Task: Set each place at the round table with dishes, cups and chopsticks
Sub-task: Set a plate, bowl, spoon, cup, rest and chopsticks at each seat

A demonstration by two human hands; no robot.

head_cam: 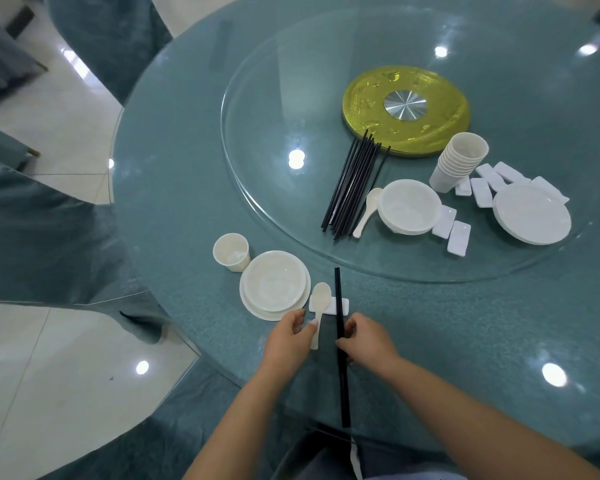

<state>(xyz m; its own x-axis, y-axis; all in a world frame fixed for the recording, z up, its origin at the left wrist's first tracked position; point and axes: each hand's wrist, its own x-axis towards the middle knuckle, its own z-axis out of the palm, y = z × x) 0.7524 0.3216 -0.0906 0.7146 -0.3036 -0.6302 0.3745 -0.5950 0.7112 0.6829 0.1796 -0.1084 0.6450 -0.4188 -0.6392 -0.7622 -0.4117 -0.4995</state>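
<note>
Table: a big round table [187,188] with a blue-green cloth under glass, and a round clear glass turntable [291,98] in its middle.
Place being set: at the near edge of the table stand a small white cup [231,252], a white bowl on a white plate [274,285], a small white rest [329,305], a white spoon [319,306] and a pair of long black chopsticks [340,341].
Where the chopsticks are: their far tips lie across the rest, just right of the spoon. Their near ends stick out past the table edge, towards the person.
Left hand: the left hand [288,336] has bent fingers. Its fingertips touch the spoon handle. I cannot tell if it pinches it.
Right hand: the right hand [368,337] pinches the chopsticks near their middle, thumb on one side and fingers on the other.
How the chopsticks handle: I think they are light, hard and smooth, so they could slide or roll on the glass. Holding both together near the middle keeps them side by side.
How the spoon handles: it looks light, and it may break if dropped. Take it by the thin handle.
Still to use: on the near part of the turntable wait more black chopsticks [354,188], stacked cups [459,161], stacked bowls [409,206], stacked plates [532,213] and more white rests [458,238].
</note>
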